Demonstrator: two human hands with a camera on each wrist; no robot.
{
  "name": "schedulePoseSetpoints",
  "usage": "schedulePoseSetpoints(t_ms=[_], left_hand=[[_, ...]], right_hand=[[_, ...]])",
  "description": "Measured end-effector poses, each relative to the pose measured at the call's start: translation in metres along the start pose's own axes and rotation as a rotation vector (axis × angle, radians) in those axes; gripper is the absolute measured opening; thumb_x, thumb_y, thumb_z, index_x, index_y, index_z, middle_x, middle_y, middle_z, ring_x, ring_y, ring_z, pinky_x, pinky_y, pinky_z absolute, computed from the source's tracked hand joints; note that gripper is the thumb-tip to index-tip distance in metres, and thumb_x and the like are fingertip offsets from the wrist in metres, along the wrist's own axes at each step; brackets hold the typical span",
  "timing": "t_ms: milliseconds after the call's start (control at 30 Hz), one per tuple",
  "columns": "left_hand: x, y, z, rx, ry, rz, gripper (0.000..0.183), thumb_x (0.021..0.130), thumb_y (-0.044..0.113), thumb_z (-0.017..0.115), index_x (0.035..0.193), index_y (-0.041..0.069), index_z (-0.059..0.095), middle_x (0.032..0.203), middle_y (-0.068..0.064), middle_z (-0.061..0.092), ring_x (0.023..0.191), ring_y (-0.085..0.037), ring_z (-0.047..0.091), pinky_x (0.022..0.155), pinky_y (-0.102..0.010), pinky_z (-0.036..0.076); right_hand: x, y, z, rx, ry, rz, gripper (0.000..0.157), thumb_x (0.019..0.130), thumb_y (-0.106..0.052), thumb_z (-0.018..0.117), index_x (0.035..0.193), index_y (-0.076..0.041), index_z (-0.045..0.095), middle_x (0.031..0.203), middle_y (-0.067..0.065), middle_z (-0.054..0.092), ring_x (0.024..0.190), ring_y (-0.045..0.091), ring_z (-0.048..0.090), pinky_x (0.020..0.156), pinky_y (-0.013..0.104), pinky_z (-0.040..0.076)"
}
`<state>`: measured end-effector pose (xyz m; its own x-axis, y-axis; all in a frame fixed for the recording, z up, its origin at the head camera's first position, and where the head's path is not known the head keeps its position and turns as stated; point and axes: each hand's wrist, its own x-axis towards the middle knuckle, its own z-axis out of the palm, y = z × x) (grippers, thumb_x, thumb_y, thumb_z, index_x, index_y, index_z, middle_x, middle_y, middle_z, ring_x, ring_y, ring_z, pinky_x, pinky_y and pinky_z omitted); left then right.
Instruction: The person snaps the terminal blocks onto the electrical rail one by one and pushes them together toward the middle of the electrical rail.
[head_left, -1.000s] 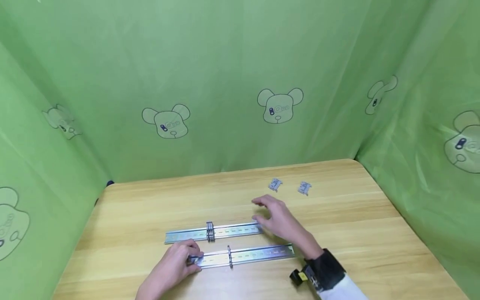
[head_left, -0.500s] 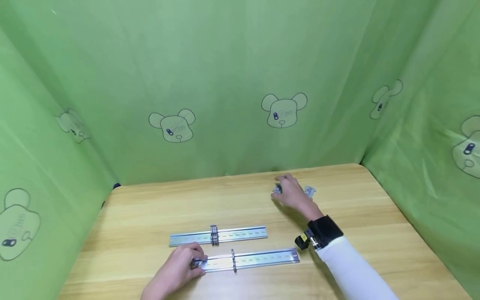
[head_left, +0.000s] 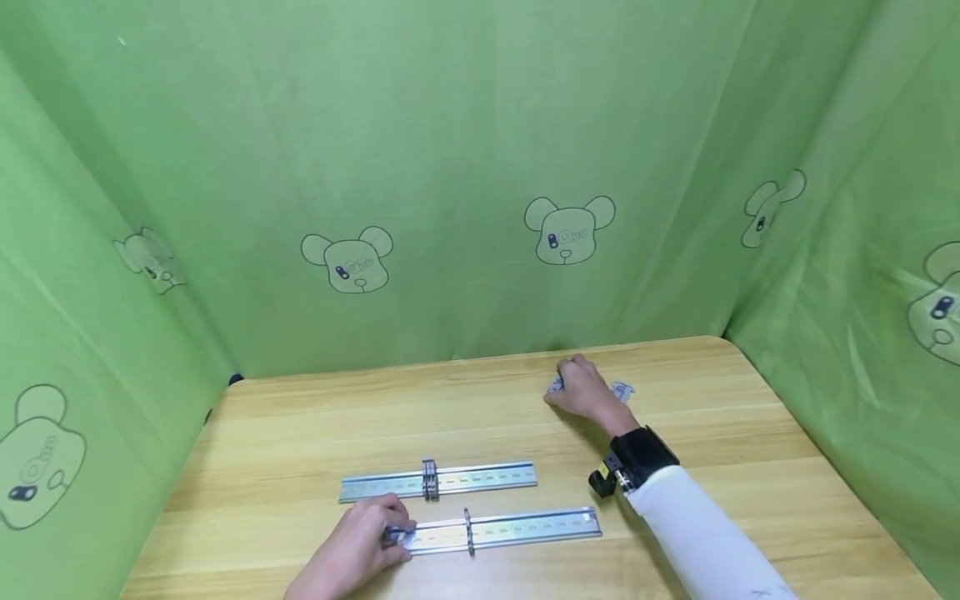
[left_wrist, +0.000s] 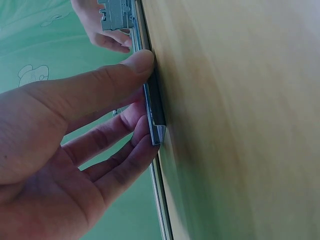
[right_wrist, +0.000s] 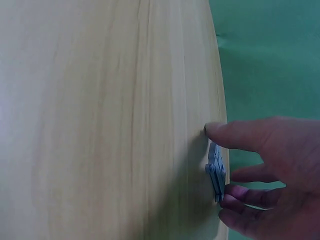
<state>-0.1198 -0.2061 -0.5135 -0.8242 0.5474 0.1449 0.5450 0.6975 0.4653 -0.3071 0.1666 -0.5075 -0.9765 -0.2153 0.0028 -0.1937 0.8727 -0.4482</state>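
Note:
My left hand grips the left end of the nearer slotted metal DIN rail, its thumb on one edge and its fingers at the other in the left wrist view. One thin grey terminal block sits across this rail. Toward the back of the table my right hand has thumb and fingers around a loose grey terminal block, which lies on the wood. Part of that block is hidden by the hand in the head view. Another loose terminal block lies just right of the hand, partly covered.
A second DIN rail lies behind the first, bearing a small stack of terminal blocks. The wooden table is bounded by green curtains at the back and sides.
My right hand has moved from above the far rail, back and right, to the loose terminal block, its fingers closing in around it. The left hand stays at the rail's end.

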Motion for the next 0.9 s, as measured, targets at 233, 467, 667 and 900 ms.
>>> schedulePoseSetpoints(t_ms=[233, 467, 667, 900], left_hand=[[0.000, 0.000, 0.001, -0.007, -0.008, -0.008, 0.027, 0.069, 0.018, 0.085, 0.093, 0.006, 0.078, 0.092, 0.003, 0.068, 0.084, -0.014, 0.066, 0.076, -0.034, 0.061], [-0.001, -0.001, 0.002, -0.009, 0.002, 0.002, 0.027, 0.070, 0.017, 0.085, 0.093, 0.005, 0.078, 0.091, 0.003, 0.068, 0.083, -0.013, 0.065, 0.076, -0.034, 0.061], [-0.002, 0.000, 0.001, -0.016, 0.005, 0.002, 0.027, 0.069, 0.015, 0.085, 0.093, 0.004, 0.078, 0.091, 0.002, 0.069, 0.082, -0.014, 0.066, 0.074, -0.033, 0.061], [0.000, 0.000, 0.000, -0.022, 0.011, 0.010, 0.026, 0.069, 0.015, 0.085, 0.092, 0.003, 0.078, 0.090, 0.000, 0.069, 0.081, -0.015, 0.065, 0.073, -0.032, 0.061]], right_hand=[[-0.001, 0.002, -0.003, 0.004, -0.009, -0.009, 0.028, 0.080, -0.014, 0.075, 0.096, 0.006, 0.064, 0.095, 0.017, 0.053, 0.075, 0.026, 0.051, 0.061, 0.036, 0.050], [-0.012, -0.004, -0.010, 0.083, -0.042, 0.033, 0.056, 0.077, -0.019, 0.076, 0.123, 0.010, 0.059, 0.111, 0.021, 0.053, 0.077, 0.024, 0.055, 0.063, 0.034, 0.053], [-0.026, -0.008, -0.013, 0.105, 0.040, -0.052, 0.058, 0.072, -0.022, 0.078, 0.119, 0.009, 0.062, 0.109, 0.019, 0.058, 0.083, 0.024, 0.056, 0.070, 0.035, 0.057], [-0.055, -0.007, -0.013, 0.168, 0.125, -0.146, 0.055, 0.072, -0.021, 0.081, 0.116, 0.005, 0.064, 0.100, 0.012, 0.064, 0.085, 0.023, 0.060, 0.074, 0.037, 0.059]])
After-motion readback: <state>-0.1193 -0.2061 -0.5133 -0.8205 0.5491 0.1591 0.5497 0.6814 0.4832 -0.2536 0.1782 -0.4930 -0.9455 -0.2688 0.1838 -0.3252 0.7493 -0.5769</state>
